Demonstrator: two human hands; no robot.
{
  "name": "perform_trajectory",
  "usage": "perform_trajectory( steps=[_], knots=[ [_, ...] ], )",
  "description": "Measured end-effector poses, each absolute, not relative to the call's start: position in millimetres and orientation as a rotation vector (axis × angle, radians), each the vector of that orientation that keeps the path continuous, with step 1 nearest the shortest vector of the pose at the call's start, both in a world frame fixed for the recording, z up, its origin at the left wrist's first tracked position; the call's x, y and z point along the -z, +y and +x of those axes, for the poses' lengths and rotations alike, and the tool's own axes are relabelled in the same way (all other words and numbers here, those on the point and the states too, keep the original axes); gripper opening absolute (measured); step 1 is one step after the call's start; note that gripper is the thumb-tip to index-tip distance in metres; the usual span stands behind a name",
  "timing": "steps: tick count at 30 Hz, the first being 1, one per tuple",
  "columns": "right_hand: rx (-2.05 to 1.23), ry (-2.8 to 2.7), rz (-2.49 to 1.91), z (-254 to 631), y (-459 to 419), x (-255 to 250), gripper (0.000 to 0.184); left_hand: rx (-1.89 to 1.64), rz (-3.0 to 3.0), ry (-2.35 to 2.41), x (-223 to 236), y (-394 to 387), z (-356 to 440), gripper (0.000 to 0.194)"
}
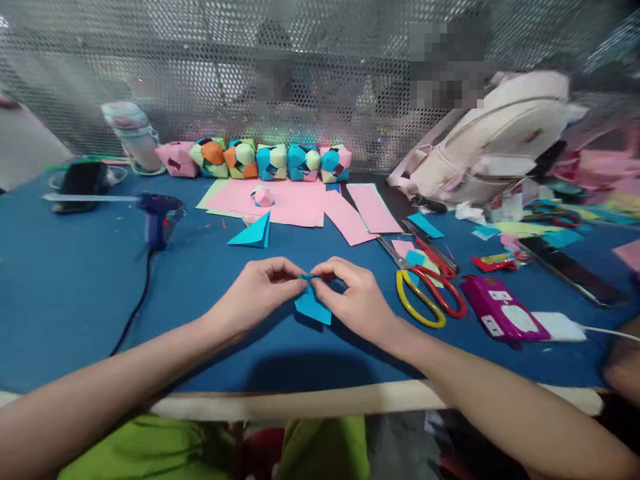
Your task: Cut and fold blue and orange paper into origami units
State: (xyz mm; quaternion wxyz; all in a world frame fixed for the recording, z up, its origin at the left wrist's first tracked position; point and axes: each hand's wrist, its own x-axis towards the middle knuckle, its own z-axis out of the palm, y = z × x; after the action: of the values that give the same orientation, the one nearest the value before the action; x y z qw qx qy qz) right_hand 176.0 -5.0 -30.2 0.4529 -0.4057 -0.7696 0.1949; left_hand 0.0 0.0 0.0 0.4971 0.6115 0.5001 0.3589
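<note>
Left hand (265, 287) and right hand (354, 293) pinch the blue paper (314, 311) at its upper edge, left of the scissors (410, 266), presumably for fine control. Folded blue piece (254, 233) lies farther left of the scissors, apparently kept within reach.

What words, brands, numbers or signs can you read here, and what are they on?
None can be read for certain.
Purple packet: pale label-like patches, too blurred to read.
Red-and-yellow wrapper: marks too small and blurred to read.
Small blue paper pinched by the left hand and right hand: no writing visible.
</note>
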Motion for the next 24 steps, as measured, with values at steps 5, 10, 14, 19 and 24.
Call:
perform_trajectory(
  steps=[5, 10, 14, 19, 24],
  knots=[
    [-0.476, -1.9, -0.99, 174.9, -4.9, 30.8, 0.007, -0.874, 1.614, 1.224, 1.3, 3.1, -1.0, 0.013],
    [-0.482, -1.9, -0.993, 175.9, -4.7, 31.5, 0.008, -0.886, 1.631, 1.221, 5.2, 3.6, -2.4, 0.012],
    [-0.463, -1.895, -0.991, 175.9, -5.0, 30.9, 0.008, -0.908, 1.629, 1.183, 5.4, 2.3, -2.4, 0.013],
    [-0.417, -1.916, -0.973, 175.8, -6.3, 30.2, 0.008, -0.981, 1.653, 1.198, 5.3, 2.0, -0.1, 0.01],
    [-0.444, -1.906, -1.06, 176.9, -5.4, 29.1, 0.003, -1.054, 1.619, 1.226, 7.2, 1.7, 2.0, 0.011]
  ],
)
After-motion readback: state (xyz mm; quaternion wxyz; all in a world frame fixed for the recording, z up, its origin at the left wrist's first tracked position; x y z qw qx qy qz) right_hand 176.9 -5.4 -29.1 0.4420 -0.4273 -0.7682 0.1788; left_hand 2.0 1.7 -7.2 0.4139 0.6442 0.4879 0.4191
